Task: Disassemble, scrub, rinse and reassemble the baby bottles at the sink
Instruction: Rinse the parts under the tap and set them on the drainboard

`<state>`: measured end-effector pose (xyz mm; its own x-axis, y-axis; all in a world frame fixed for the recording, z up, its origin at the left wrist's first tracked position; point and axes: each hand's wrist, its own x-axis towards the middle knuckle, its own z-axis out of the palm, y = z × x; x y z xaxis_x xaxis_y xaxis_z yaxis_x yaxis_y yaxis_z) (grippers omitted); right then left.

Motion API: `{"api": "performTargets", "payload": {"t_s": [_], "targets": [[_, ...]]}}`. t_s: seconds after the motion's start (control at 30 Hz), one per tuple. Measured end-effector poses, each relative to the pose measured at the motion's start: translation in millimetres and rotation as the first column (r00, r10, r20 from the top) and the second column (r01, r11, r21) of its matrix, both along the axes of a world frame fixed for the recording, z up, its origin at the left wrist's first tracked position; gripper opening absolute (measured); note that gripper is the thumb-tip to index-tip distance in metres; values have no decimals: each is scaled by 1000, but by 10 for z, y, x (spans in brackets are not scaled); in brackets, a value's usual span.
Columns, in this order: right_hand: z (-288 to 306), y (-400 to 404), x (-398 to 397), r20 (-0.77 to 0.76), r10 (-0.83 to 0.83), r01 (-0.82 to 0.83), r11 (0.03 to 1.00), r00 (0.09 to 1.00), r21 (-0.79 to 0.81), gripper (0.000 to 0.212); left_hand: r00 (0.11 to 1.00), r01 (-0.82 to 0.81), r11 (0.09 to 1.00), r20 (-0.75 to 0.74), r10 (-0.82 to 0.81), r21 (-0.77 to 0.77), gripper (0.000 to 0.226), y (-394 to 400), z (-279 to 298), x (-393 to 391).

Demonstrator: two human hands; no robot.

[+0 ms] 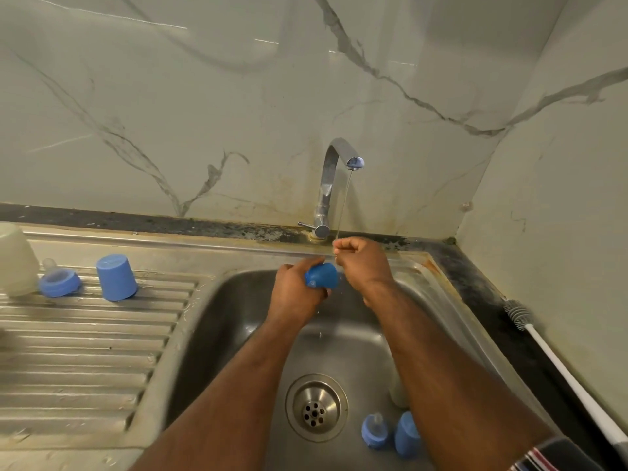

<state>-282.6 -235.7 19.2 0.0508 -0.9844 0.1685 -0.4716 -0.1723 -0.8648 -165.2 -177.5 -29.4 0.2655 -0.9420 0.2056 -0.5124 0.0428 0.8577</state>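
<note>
My left hand (295, 291) grips a blue bottle cap (322, 275) over the sink basin (217, 321), just left of a thin stream of water from the tap (328, 185). My right hand (365, 265) is a closed fist under that stream, beside the cap; whether it holds anything is hidden. On the basin floor lie a blue collar with a clear teat (374, 430) and another blue cap (406, 434). A pale bottle body (397, 390) lies partly behind my right forearm. On the drainboard stand a blue cap (116, 277), a blue collar with teat (59, 282) and a cloudy bottle (15, 260).
A white-handled bottle brush (557, 365) lies on the dark counter right of the sink. The drain strainer (316, 407) sits mid-basin. The ribbed drainboard (85, 351) stretches left. Marble wall panels close off the back and right.
</note>
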Motion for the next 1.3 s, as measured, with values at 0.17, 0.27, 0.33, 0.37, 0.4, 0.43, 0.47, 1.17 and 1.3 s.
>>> {"api": "performTargets", "payload": {"t_s": [0.17,0.27,0.33,0.37,0.4,0.43,0.47,1.17,1.3], "targets": [[219,-166,115,-347,53,-128,972,936,-196,33,999,-18,999,30,16,47,63,18,10,-64],[235,-296,267,-460,41,-173,953,887,-249,23,997,-9,998,72,4,65,58,11,-27,-74],[232,-336,327,-505,15,-181,942,863,-282,27,998,-5,997,64,0,77,59,-7,-61,-61],[230,-352,351,-508,-1,-173,940,862,-295,29,998,-14,997,60,9,76,59,-21,-71,-45],[239,-345,354,-480,-19,-144,943,877,-301,28,999,-20,997,49,16,76,60,-30,-76,-35],[235,-339,365,-431,-36,-94,957,902,-275,25,999,-32,997,32,30,71,61,-31,-78,-19],[221,-329,340,-392,-41,-44,978,919,-205,20,999,-39,997,6,38,61,61,-42,-88,-8],[643,832,-223,505,301,-443,877,809,187,30,717,-42,997,-697,-12,-60,21,757,561,350],[108,1060,-148,-244,466,-352,849,851,395,21,952,-60,998,-299,63,18,22,1078,270,543]]}}
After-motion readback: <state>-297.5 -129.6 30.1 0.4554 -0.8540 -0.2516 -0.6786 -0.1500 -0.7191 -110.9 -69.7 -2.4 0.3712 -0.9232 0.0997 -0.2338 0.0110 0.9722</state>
